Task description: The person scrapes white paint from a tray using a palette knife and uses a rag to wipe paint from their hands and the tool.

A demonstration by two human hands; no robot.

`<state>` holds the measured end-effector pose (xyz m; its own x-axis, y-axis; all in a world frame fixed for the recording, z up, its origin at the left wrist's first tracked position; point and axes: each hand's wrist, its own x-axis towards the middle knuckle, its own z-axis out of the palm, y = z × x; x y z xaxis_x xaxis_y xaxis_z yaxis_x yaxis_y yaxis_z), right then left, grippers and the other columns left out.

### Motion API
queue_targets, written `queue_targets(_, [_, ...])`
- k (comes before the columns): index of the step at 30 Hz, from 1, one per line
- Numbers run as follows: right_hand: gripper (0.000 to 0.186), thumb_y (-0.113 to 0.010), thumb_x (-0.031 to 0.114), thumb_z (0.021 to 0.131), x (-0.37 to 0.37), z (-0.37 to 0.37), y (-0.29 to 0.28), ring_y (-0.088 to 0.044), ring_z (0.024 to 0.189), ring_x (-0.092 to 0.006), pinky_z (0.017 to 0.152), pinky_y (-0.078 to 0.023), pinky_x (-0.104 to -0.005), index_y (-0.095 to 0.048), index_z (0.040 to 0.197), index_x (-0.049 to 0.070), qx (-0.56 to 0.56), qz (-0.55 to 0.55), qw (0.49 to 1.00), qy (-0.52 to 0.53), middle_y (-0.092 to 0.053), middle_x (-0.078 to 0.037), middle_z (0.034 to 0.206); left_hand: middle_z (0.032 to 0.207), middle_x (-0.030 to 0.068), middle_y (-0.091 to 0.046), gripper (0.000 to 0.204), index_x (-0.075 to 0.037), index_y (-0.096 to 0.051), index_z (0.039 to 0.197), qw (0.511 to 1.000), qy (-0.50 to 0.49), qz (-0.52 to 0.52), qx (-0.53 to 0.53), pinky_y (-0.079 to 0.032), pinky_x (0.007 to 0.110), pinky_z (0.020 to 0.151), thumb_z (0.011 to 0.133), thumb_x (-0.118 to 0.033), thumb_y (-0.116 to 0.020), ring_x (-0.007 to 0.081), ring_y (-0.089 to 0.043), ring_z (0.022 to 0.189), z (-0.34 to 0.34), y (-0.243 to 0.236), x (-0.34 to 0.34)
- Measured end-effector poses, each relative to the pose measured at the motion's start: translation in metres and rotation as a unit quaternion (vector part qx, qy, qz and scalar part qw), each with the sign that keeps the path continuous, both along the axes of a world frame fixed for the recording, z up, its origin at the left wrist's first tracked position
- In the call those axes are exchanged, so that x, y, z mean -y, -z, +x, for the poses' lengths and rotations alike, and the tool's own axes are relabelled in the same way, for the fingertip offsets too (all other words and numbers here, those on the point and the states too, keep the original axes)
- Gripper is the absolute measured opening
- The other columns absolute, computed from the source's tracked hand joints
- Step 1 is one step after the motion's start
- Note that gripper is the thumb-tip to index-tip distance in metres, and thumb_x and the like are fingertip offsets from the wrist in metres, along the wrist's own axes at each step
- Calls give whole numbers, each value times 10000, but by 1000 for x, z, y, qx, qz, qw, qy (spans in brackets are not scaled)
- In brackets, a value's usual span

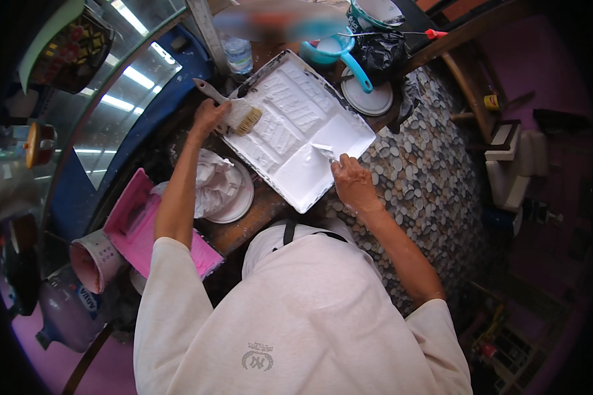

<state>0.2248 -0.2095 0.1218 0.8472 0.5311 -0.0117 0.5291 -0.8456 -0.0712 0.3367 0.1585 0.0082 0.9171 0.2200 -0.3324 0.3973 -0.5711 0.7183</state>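
Note:
A white paint tray (pixel 277 172) with a ribbed slope and a pool of white paint lies in front of me. My left hand (pixel 211 117) is closed on a wide paintbrush (pixel 249 121) at the tray's left edge. The brush's tan bristles point over the ribbed part, its handle up and left. At the tray's right edge, my right hand (pixel 353 182) grips a small flat-bladed tool (pixel 324 152), seemingly a putty knife. Its blade is at the white paint, and its handle is mostly hidden by my fingers.
Beyond the tray stand a teal dipper (pixel 319 54), a clear plastic cup (pixel 238 58), a black plastic bag (pixel 379 52) and a round white lid (pixel 367 99). A pink tray (pixel 128 220) and a crumpled white bag (pixel 216 181) lie left. Pebble-patterned covering (pixel 428 171) extends right.

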Motion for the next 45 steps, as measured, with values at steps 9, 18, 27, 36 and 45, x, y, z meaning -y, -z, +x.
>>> queue_targets(9, [40,-556,35,732,2,-11,-1,-588,756,-221,577,-522,-306,-576,762,19,-8,16,999,-33,-519,-94,815,955,133,-633,349,32,-549,997,921,-262,-160,241,-460,321,828,799,-233,-659,207,-601,915,-88,-79,86])
queue_targets(18, [54,-547,29,733,18,9,-3,-595,769,-240,589,-529,-333,-584,768,11,2,26,998,-52,-534,-112,842,1014,103,-593,453,2,-546,1088,822,-410,-396,1,-417,288,823,852,-381,-604,175,-547,914,-185,-6,152])
queue_targets(27, [79,-543,6,730,34,21,-2,-606,803,-253,638,-539,-364,-585,797,7,-18,54,997,-49,-533,-119,843,1332,105,-462,703,-40,-388,1338,721,-367,-585,52,-305,402,1057,809,-414,-659,242,-435,1220,-155,5,155])
queue_targets(36, [156,-526,50,804,44,23,-4,-640,750,-339,640,-529,-411,-602,933,7,-105,55,993,-24,-583,-201,845,1257,108,-549,606,-21,-472,1272,647,-310,-695,53,-385,438,1018,789,-319,-684,276,-537,1128,-132,38,143])
queue_targets(45, [123,-544,111,811,64,38,-4,-627,729,-359,651,-507,-449,-599,879,24,-33,73,996,34,-599,-199,806,1187,142,-592,524,1,-510,1227,591,-296,-747,67,-418,437,988,799,-284,-614,303,-580,1060,-128,54,141])
